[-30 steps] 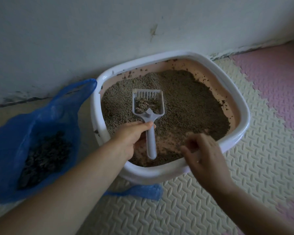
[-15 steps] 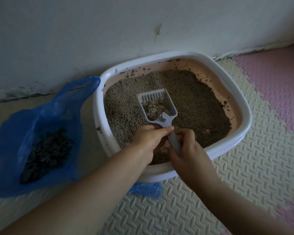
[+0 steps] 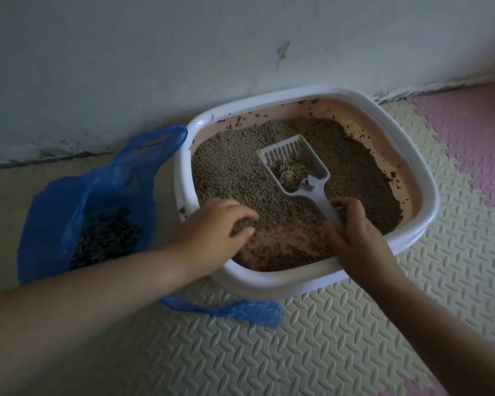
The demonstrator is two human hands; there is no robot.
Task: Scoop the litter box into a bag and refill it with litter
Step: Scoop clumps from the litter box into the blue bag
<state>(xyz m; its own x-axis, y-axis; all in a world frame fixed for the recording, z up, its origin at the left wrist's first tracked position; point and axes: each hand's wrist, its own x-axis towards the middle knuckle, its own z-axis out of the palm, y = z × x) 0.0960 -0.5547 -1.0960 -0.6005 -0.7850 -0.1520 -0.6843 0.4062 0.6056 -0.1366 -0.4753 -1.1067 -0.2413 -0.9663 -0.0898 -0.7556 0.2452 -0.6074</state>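
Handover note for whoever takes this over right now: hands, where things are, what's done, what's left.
Right hand grips the scoop by its handle. The scoop's head sits over the litter with a clump in it.
Left hand holds nothing, its fingers loosely curled on the litter at the left side of the litter box.
Blue bag sits open on the floor against the box's left side, with dark waste inside.
Done: some scooping.
Left: tip this clump into the bag, finish scooping, refill. No fresh litter supply is in view.
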